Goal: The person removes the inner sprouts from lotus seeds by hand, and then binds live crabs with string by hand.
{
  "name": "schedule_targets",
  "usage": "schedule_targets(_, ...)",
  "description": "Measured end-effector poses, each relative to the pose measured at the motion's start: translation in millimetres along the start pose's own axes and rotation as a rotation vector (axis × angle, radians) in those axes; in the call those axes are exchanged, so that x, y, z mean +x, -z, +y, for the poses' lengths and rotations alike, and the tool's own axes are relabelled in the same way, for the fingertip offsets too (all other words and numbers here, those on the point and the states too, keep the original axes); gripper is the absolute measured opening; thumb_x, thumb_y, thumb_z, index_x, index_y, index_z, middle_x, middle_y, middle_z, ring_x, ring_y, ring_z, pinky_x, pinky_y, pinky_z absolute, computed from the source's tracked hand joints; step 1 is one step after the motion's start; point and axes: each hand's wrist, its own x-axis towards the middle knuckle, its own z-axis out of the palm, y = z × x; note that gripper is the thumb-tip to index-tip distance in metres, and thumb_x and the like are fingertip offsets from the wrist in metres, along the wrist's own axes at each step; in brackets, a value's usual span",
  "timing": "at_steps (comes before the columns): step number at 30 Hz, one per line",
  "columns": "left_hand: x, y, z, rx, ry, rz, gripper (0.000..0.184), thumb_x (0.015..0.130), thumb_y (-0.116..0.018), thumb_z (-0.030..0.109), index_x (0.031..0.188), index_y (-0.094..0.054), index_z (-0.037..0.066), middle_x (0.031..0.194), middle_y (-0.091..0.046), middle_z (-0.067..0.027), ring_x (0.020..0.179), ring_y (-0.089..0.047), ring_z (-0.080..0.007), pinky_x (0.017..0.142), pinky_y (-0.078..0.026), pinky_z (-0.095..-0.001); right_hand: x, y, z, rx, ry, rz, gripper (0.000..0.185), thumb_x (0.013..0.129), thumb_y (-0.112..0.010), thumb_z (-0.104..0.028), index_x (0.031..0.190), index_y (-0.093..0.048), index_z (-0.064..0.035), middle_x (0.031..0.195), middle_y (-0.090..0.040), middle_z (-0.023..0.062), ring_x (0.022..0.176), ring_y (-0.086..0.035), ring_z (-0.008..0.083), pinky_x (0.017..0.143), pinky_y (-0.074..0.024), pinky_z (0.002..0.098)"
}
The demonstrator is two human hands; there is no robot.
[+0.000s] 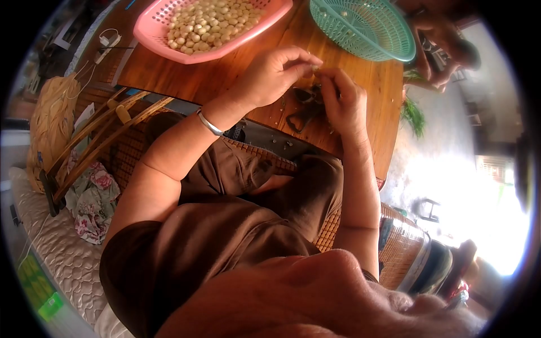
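Observation:
My left hand [276, 76], with a silver bracelet on its wrist, is over the wooden table, thumb and forefinger pinched together. My right hand [342, 101] meets it, fingertips closed too. Between the fingertips shows a small pale piece [315, 68], mostly hidden, perhaps a seed like those in the basket. Just beneath the hands lies a dark tool with a looped handle [304, 115], partly covered by my right hand. Beyond my left hand stands a pink basket [147, 34] holding many cream-coloured round seeds [208, 25]. A green basket [366, 48] with a few bits inside stands beyond my right hand.
Small scraps dot the wooden table [186, 79]. A power strip with a white cable [107, 48] is at the left, near wooden poles [107, 132] and a floral cloth [97, 197]. Another person [445, 48] sits at the far right, near green stalks [413, 117].

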Motion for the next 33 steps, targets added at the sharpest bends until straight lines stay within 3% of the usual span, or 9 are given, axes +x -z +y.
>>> schedule_targets(11,2,2,-5,-0.041,0.066,0.148,0.017,0.097,-0.057,0.009,0.110,-0.065,0.000,0.098,-0.066,-0.0021,0.091,-0.062,-0.0090,0.085,-0.051,-0.0225,-1,0,0,-0.022,-0.007,-0.014,0.001,0.088,-0.061,-0.005,0.088,-0.062,-0.0050,0.077,-0.067,0.0114,0.071,-0.067,0.0296,0.061,-0.0514,0.0349)
schedule_targets(22,3,3,-11,-0.498,0.252,0.084,0.020,0.101,-0.052,0.016,0.114,-0.061,0.004,0.113,-0.061,-0.0032,0.104,-0.058,-0.0113,0.095,-0.048,-0.0271,1,1,0,0.021,-0.057,0.008,0.004,0.089,-0.060,-0.006,0.091,-0.064,-0.0046,0.076,-0.067,0.0119,0.069,-0.067,0.0288,0.061,-0.0516,0.0339)
schedule_targets(28,3,5,-9,-0.561,0.301,0.087,0.020,0.100,-0.054,0.017,0.115,-0.061,0.005,0.111,-0.061,-0.0020,0.104,-0.058,-0.0114,0.094,-0.048,-0.0271,1,2,2,0.037,-0.139,0.068,0.017,0.095,-0.055,-0.008,0.107,-0.066,-0.0040,0.075,-0.064,0.0087,0.067,-0.064,0.0180,0.062,-0.0488,0.0285)
schedule_targets(31,1,5,-5,-0.572,0.318,0.080,0.022,0.099,-0.056,0.018,0.116,-0.061,0.006,0.109,-0.061,-0.0016,0.102,-0.059,-0.0109,0.091,-0.048,-0.0264,2,5,11,0.253,-0.187,0.132,0.022,0.097,-0.053,-0.009,0.115,-0.063,-0.0026,0.078,-0.062,0.0024,0.071,-0.059,0.0114,0.065,-0.0463,0.0241)
schedule_targets(33,0,5,-6,-0.549,0.275,0.050,0.022,0.098,-0.058,0.018,0.116,-0.060,0.005,0.108,-0.062,-0.0015,0.101,-0.059,-0.0108,0.090,-0.048,-0.0263,3,12,9,0.549,-0.446,0.161,0.024,0.098,-0.052,-0.011,0.118,-0.061,-0.0007,0.084,-0.060,-0.0013,0.073,-0.055,0.0098,0.070,-0.0452,0.0220)
